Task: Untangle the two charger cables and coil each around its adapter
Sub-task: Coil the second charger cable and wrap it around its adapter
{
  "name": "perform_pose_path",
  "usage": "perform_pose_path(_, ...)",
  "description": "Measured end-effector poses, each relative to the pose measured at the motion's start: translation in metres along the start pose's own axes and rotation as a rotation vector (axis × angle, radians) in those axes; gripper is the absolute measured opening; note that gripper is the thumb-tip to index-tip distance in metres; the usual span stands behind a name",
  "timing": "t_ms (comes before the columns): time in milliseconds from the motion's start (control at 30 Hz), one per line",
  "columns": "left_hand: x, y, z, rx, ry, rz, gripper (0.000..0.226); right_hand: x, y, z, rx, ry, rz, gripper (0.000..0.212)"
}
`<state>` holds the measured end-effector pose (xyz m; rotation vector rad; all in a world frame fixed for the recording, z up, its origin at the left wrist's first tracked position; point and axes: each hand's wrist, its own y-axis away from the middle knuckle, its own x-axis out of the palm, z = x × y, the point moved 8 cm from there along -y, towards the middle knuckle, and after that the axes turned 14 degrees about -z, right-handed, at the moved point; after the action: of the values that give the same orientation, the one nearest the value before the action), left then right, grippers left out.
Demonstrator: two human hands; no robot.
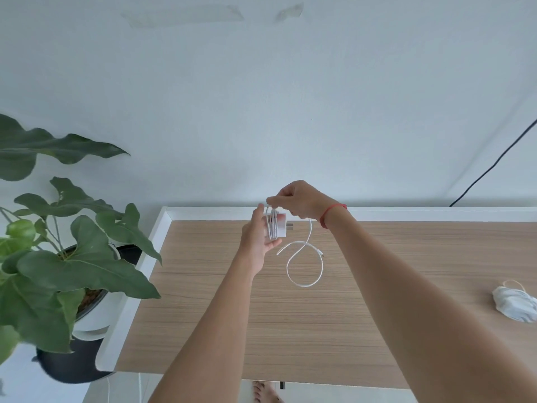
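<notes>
My left hand [257,238] holds a white adapter [281,226] above the far part of the wooden table [290,315], its plug prongs pointing right. Several turns of white cable [302,269] are wound around the adapter. My right hand [299,200], with a red string on its wrist, pinches the cable just above the adapter. The loose rest of the cable hangs down in a loop, its connector end near the middle of the loop. A second white charger [515,305], coiled into a bundle, lies at the table's right edge.
A large-leaved potted plant [58,257] stands off the table's left side. The table has a raised white rim [406,213] against the pale wall. A black cord [494,167] runs down the wall at the right. A bare foot [263,392] shows below the near edge.
</notes>
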<state>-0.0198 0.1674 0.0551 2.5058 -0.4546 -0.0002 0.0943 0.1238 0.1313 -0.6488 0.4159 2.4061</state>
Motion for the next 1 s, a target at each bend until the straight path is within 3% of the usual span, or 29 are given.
perform_pose_path(200,0.001,0.001,-0.009,0.084,-0.061,-0.007,0.030,-0.011,-0.009,-0.014,-0.017,-0.114,-0.191,0.035)
perform_pose_path(467,0.002,0.005,-0.020,0.130,-0.072,-0.024,0.022,-0.002,-0.008,-0.038,0.073,-0.216,-0.315,0.044)
perform_pose_path(767,0.004,0.002,-0.012,0.058,-0.007,-0.052,0.030,0.010,-0.004,-0.065,0.323,-0.196,-0.214,0.044)
perform_pose_path(1000,0.012,-0.002,-0.021,0.064,0.004,-0.081,0.028,0.017,-0.004,-0.068,0.339,-0.019,-0.097,0.028)
